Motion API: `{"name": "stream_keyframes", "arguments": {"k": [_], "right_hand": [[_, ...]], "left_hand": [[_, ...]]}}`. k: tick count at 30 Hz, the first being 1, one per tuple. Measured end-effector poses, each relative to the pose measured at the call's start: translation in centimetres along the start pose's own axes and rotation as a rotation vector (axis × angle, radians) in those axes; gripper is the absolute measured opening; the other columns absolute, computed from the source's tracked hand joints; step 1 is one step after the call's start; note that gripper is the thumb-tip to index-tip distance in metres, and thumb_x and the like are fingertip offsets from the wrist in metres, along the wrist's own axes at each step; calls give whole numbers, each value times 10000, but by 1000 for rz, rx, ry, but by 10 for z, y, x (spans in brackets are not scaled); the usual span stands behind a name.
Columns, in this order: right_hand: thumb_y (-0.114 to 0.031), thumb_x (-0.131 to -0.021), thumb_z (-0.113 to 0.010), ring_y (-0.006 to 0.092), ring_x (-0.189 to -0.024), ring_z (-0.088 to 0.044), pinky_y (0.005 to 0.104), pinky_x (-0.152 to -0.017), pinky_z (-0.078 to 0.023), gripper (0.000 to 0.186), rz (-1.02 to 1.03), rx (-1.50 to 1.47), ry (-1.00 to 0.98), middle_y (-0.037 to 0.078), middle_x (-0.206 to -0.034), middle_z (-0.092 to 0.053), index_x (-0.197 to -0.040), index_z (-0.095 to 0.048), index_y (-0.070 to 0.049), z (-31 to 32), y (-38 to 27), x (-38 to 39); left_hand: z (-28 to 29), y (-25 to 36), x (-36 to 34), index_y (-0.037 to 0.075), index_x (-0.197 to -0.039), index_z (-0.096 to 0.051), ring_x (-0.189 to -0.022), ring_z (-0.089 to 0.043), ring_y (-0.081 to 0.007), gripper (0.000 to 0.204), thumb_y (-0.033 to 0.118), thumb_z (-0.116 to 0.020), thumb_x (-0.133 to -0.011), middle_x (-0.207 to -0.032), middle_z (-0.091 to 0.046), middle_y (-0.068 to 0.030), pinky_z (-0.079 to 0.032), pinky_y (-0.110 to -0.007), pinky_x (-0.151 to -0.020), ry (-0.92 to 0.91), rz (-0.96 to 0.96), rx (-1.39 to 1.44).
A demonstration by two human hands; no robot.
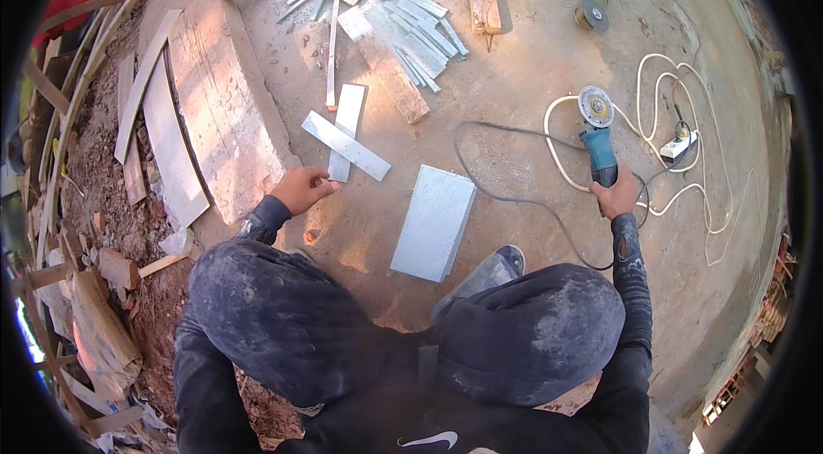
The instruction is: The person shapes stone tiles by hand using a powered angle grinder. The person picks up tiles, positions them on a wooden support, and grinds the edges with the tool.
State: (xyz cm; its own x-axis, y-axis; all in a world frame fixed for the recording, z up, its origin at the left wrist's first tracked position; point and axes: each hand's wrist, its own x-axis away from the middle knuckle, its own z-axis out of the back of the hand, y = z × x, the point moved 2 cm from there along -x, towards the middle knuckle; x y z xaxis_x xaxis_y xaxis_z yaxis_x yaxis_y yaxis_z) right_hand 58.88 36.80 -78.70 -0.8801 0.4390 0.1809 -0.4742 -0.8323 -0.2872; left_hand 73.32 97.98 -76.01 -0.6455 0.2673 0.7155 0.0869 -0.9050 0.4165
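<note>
- The right hand (619, 195) grips the blue angle grinder (597, 150), its fingers wrapped around the rear of the body.
- The blue angle grinder is at the right of the person, over the floor (514, 158), with its round disc (596, 107) pointing away from the person.
- The left hand (300, 189) is in front of the left knee, fingers curled at the near end of the lower grey strip (348, 115); whether they pinch it or only touch it, I cannot tell.
- The upper grey strip (347, 145) lies slantwise across the lower grey strip, the two forming a cross.
- A stack of grey rectangular tiles (435, 218) sits on the floor between the hands, just ahead of the right shoe (484, 272).
- Farther ahead, a pile of narrow grey strips (426, 30) lies beside a worn board (386, 66).
- A pale cable (555, 154) loops around the grinder's right and left, near a white power strip (677, 148).
- A second grinder (593, 6) rests on the floor beyond, well apart from the right hand.
- Left of the left hand lies a long concrete block (225, 102).
</note>
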Motion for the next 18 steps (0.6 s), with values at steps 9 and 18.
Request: {"name": "stream_keyframes", "arguments": {"k": [9, 18], "right_hand": [[-269, -655, -766, 404, -1060, -580, 460, -925, -464, 722, 48, -195, 149, 216, -1110, -591, -1286, -520, -20, -58, 20, 17], [-232, -637, -779, 395, -1060, -581, 467, -931, -463, 739, 62, -299, 166, 205, -1114, -592, -1302, -519, -44, -66, 31, -10]], "left_hand": [[-66, -1, -81, -132, -1147, -532, -974, -660, -318, 826, 520, -826, -734, -1065, -658, -246, -513, -382, -844, 661, 145, 151], [-49, 16, -76, -48, -961, -707, -754, -673, -158, 459, 366, -808, -791, -836, -725, -102, -520, -306, -740, 583, 60, 457]]}}
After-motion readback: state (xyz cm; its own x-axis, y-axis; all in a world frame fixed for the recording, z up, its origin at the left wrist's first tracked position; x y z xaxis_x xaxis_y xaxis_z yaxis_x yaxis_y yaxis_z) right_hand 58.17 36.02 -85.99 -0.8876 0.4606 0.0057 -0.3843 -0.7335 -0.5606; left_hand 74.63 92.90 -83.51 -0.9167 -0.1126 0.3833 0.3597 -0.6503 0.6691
